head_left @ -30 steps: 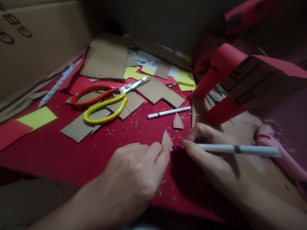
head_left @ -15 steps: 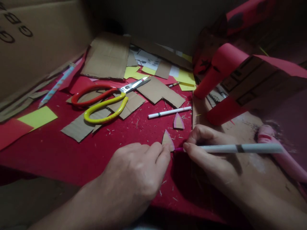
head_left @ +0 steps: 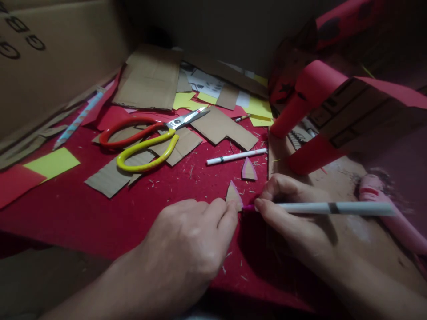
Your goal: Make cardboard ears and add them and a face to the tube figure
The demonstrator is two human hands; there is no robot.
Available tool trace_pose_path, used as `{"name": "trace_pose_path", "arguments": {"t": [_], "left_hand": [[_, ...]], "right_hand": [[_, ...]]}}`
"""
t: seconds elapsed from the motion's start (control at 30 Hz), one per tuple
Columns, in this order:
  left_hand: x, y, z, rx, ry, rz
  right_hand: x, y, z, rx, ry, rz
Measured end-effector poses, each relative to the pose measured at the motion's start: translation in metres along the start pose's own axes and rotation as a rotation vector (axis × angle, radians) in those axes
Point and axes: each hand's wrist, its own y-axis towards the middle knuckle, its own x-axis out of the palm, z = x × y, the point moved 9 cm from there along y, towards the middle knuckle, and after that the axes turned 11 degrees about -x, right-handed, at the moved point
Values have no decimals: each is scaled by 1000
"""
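Observation:
My left hand point(head_left: 195, 238) is closed, its thumb and fingertips pressing a small pointed cardboard piece point(head_left: 234, 195) against the red surface point(head_left: 133, 222). Pink colour runs along that piece's right edge. In my right hand point(head_left: 290, 204) is a felt-tip pen point(head_left: 360, 208) with a white barrel, lying almost level. Its magenta tip end meets the lower right edge of the cardboard piece. A second pointed cardboard piece point(head_left: 248, 169), edged in pink, lies just beyond. Behind it rests a thin white pen point(head_left: 236, 157).
Scissors point(head_left: 173, 126) with red and yellow handles lie among cardboard scraps point(head_left: 223, 129) and coloured paper. A cardboard box wall point(head_left: 66, 58) rises at left. On the right, a cardboard structure with red paper tubes point(head_left: 312, 153) stands on a cardboard base, beside a pink paper roll point(head_left: 393, 213).
Almost nothing differs. Both hands keep their places, with the pen tip still at the edge of the small cardboard piece; the whole view has shifted very slightly.

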Motion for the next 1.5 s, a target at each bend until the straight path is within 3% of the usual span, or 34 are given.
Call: {"name": "trace_pose_path", "arguments": {"t": [0.37, 0.6, 1.5], "left_hand": [[3, -2, 0, 4, -2, -7], [1, -1, 0, -2, 12, -5], [5, -3, -1, -16, 1, -59]], "right_hand": [[-6, 2, -4, -93, -73, 116], [-3, 2, 0, -14, 66, 69], [-4, 0, -1, -42, -70, 55]]}}
